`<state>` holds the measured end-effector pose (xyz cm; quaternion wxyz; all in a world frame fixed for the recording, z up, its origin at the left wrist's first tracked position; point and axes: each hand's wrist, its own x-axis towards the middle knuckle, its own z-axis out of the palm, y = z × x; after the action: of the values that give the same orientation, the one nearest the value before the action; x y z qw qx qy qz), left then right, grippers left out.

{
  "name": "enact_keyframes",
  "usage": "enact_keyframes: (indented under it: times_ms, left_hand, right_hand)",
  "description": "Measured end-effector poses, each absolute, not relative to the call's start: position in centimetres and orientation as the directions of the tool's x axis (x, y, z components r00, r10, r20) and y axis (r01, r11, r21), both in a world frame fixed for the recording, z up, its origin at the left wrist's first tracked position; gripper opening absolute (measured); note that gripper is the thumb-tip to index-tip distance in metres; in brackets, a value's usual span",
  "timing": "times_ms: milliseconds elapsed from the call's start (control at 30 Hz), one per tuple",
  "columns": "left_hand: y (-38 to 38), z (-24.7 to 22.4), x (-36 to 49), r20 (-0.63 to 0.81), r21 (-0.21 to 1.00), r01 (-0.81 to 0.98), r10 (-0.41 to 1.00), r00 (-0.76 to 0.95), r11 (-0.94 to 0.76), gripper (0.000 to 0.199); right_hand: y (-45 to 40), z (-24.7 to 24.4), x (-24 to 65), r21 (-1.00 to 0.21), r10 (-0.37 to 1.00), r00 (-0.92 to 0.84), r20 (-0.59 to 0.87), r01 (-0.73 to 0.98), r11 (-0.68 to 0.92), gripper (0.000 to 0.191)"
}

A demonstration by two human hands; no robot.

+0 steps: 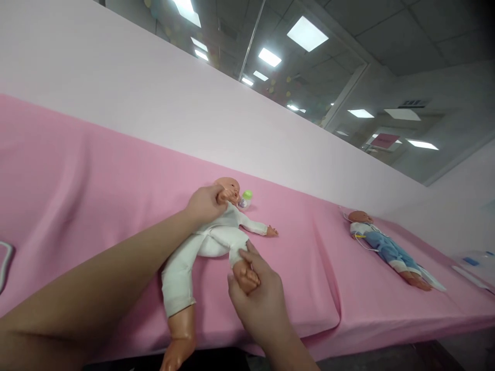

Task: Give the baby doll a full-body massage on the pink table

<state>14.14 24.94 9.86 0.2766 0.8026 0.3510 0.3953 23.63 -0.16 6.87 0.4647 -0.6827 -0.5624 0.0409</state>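
Note:
A baby doll (220, 234) with a white cloth body lies on its back on the pink sheet, its head toward the wall. My left hand (204, 206) is closed around the doll's arm near its plastic hand, which is held up in front of the chin. Lower down, my right hand (263, 293) grips the doll's bent leg at the ankle, with the plastic foot between thumb and fingers. The doll's other leg stretches toward the near edge, and its other arm rests outstretched on the sheet. Beside the head lies a small toy bottle (246, 199) with a green cap.
A second doll (386, 247) in blue and white clothes lies farther right, with white strings about it. The pink sheet (294, 299) covers the bed and hangs over its near edge. Behind it runs a white wall (154, 103) with glass above. Clear plastic packaging (477, 260) sits at far right.

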Motion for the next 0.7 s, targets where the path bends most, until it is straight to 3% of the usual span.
enact_keyframes:
  times_ms: [100, 200, 333, 433, 600, 700]
  left_hand:
    - [24.3, 9.2, 14.7, 0.431, 0.487, 0.442, 0.648, 0.628, -0.753, 0.020]
    - [24.7, 9.0, 14.6, 0.394, 0.467, 0.507, 0.684, 0.615, -0.724, 0.027]
    - [25.4, 9.2, 14.1, 0.388, 0.593, 0.510, 0.776, 0.498, -0.624, 0.030]
    - [26.2, 8.9, 13.5, 0.403, 0.742, 0.426, 0.852, 0.334, -0.517, 0.027]
    - [29.7, 7.1, 12.0, 0.337, 0.897, 0.303, 0.942, 0.001, -0.321, 0.029]
    - [32.3, 5.8, 11.3, 0.208, 0.971, 0.145, 0.972, -0.109, -0.191, 0.031]
  right_hand:
    - [3.1, 7.8, 24.1, -0.791, 0.808, 0.456, 0.373, 0.612, 0.020, 0.052]
    - [5.6, 7.7, 24.4, -0.862, 0.826, 0.482, 0.291, 0.506, 0.009, 0.050]
    - [6.0, 7.4, 24.8, -0.867, 0.841, 0.470, 0.268, 0.499, -0.003, 0.053]
    - [3.8, 7.6, 24.9, -0.818, 0.809, 0.457, 0.369, 0.573, 0.049, 0.052]
    - [-1.9, 7.0, 24.2, -0.572, 0.739, 0.256, 0.623, 0.794, 0.207, 0.056]
    - [-4.2, 4.9, 23.1, -0.472, 0.744, 0.142, 0.653, 0.844, 0.254, 0.066]
